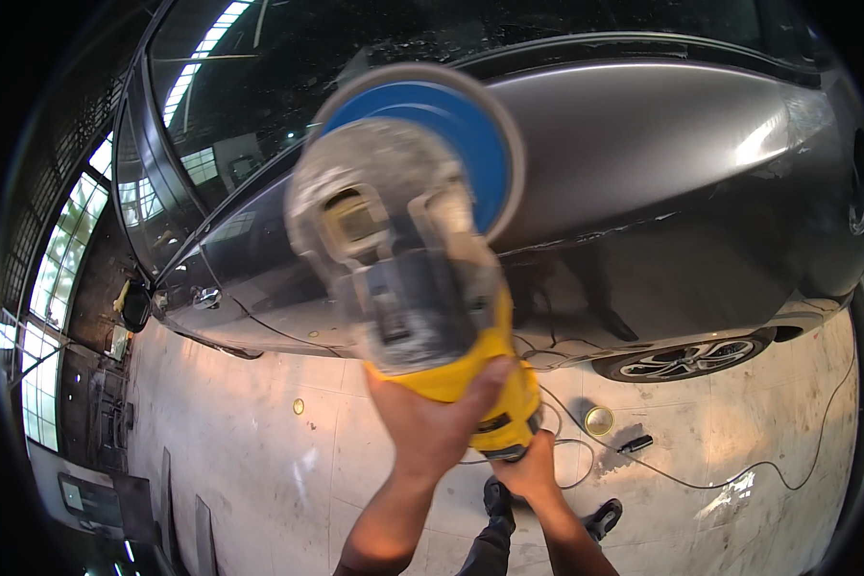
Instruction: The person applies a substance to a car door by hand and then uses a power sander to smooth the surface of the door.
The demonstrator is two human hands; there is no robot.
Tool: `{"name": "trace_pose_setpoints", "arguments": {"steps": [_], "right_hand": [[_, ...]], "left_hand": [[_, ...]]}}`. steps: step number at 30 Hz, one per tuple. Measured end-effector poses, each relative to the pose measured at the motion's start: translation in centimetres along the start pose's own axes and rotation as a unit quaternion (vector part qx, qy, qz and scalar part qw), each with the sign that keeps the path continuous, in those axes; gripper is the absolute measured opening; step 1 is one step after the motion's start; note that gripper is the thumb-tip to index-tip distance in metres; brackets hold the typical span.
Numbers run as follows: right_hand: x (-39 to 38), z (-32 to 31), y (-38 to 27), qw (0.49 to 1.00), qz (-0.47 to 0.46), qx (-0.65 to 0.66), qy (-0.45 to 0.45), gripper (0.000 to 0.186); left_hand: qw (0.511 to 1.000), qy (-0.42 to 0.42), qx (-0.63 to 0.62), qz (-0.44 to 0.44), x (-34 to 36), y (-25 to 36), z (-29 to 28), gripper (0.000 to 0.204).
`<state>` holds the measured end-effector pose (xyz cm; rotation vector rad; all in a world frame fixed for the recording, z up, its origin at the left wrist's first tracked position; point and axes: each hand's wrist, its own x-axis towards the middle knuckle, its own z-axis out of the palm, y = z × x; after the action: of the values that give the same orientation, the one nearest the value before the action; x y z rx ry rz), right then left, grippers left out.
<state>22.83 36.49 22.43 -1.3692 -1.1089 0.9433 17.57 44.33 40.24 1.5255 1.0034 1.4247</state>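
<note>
Both of my hands hold a yellow and black power polisher (427, 312) with a scuffed grey head. My left hand (422, 422) is wrapped round the yellow body just behind the head. Farther back, my right hand (531, 468) is closed round the rear end, its fingers partly hidden. A blue round backing plate (485, 144) with a greyish pad rim shows beyond the head, slightly blurred. It overlaps the dark grey car (634, 144) near the lower edge of the side window. Whether the pad touches the car cannot be made out.
A cable (730, 478) curls across the pale floor (355, 480). Lying there are a round yellowish tin (598, 420), a small black object (635, 444) and a smaller yellow disc (299, 407). The car's wheel (682, 361) is at the right, its wing mirror (136, 305) at the left.
</note>
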Motion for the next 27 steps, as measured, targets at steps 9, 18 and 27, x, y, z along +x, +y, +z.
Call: {"name": "trace_pose_setpoints", "arguments": {"steps": [9,18,27], "right_hand": [[0.1,-0.7,0.8,0.979,0.003,0.175,0.104,0.064],[0.1,3.1,1.6,0.986,-0.076,0.102,0.104,0.052],[0.6,8.0,5.3,0.999,-0.006,-0.009,-0.048,0.04]], "left_hand": [[0.99,-0.112,0.057,0.057,-0.9,-1.0,3.9,0.105],[0.993,-0.042,0.09,-0.06,-2.5,-3.6,-1.8,0.087],[0.998,0.031,0.051,-0.031,-2.7,-7.3,-8.6,0.065]]}}
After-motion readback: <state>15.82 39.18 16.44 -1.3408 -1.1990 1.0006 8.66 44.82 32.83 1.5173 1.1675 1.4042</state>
